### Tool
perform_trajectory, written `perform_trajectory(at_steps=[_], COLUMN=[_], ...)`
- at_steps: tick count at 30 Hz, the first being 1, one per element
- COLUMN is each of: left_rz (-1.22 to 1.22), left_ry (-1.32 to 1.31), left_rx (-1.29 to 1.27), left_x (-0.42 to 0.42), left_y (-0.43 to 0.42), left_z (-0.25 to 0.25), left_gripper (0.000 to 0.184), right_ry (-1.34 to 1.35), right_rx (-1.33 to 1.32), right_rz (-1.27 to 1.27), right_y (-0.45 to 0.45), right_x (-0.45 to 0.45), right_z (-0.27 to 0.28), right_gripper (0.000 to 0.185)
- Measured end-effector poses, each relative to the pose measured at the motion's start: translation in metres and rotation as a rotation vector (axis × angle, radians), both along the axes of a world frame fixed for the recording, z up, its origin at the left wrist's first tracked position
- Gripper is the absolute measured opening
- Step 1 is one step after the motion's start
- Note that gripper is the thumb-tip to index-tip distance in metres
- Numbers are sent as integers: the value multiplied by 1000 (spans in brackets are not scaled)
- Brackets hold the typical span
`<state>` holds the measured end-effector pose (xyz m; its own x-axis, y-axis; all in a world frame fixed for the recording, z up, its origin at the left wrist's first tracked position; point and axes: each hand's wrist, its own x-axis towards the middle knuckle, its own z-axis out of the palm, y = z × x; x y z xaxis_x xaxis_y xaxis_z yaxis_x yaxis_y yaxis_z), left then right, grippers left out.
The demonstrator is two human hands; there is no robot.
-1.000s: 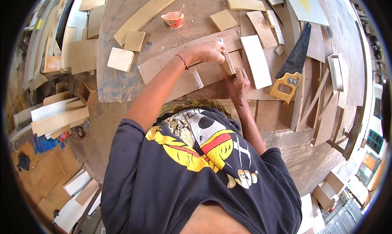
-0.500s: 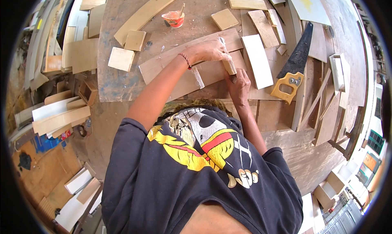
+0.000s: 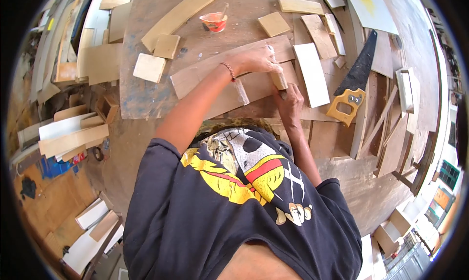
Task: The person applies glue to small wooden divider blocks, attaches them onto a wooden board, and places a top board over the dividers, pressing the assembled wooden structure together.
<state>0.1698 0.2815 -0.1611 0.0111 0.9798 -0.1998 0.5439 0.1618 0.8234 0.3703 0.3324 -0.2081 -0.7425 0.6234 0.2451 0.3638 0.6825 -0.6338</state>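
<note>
My left hand [image 3: 254,61], with a braided bracelet at the wrist, is closed around a short wooden strip [image 3: 278,80] smeared with white at its upper end. This strip lies across a wide plywood board [image 3: 195,77]. My right hand [image 3: 291,104] is closed near the strip's lower end. A small dark end shows at its fingertips, but I cannot make out what it belongs to. Left of the held strip, a second white-smeared strip [image 3: 241,92] crosses the board.
A red-and-white cup [image 3: 213,23] with a stick stands behind the board. To the right lie a white panel [image 3: 311,75] and a handsaw [image 3: 355,75] with a yellow handle. Square wood blocks [image 3: 149,67] and a curved plank [image 3: 181,16] are on the left.
The whole view has shifted slightly, so the table appears a little further right. Both hands stay at the same strip, with the right hand still at its lower end.
</note>
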Motion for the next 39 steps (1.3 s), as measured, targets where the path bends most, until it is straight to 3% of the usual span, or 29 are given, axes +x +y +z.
perform_trajectory(at_steps=[2,4,5,7,11,13,16,19,22,24,26,28,32,35,39], left_rz=[32,281,296,346,380,397,449,604,781,1009,1212,1312,1294,1189,1132], left_ry=[79,109,114,129,217,316,128,-59,-31,136,357,754,771,788,840], left_rx=[-2,-143,-152,-22,-16,141,88,142,234,226,56,-99,-308,-355,-421], left_x=[4,15,16,20,29,31,25,16,-10,-34,-66,-84,-108,-113,-108], left_y=[0,-2,-3,-3,-6,-10,-16,-31,-61,-91,-126,-154,-181,-177,-164], left_z=[2,14,13,12,15,15,23,34,32,29,16,11,-1,-9,-7], left_gripper=[40,49,49,63,65,61,53,45,40,34,32,42,59,86,91], right_ry=[61,31,23,-37,-76,19,102,212,327,217,149,109,50,3,-143], right_rx=[-14,-12,-79,-180,-69,2,-6,57,-99,-175,-255,-275,-342,-351,-302], right_rz=[32,12,0,-5,-2,-94,-143,-80,101,214,304,368,425,453,437], right_y=[1,-2,-3,-2,-5,-7,-12,-16,-26,-38,-50,-65,-92,-102,-105], right_x=[3,2,2,3,6,7,4,-17,-56,-84,-109,-128,-147,-147,-142], right_z=[2,11,13,16,36,53,77,94,112,119,115,110,96,87,95], right_gripper=[25,40,45,60,69,71,68,52,30,27,27,26,25,25,32])
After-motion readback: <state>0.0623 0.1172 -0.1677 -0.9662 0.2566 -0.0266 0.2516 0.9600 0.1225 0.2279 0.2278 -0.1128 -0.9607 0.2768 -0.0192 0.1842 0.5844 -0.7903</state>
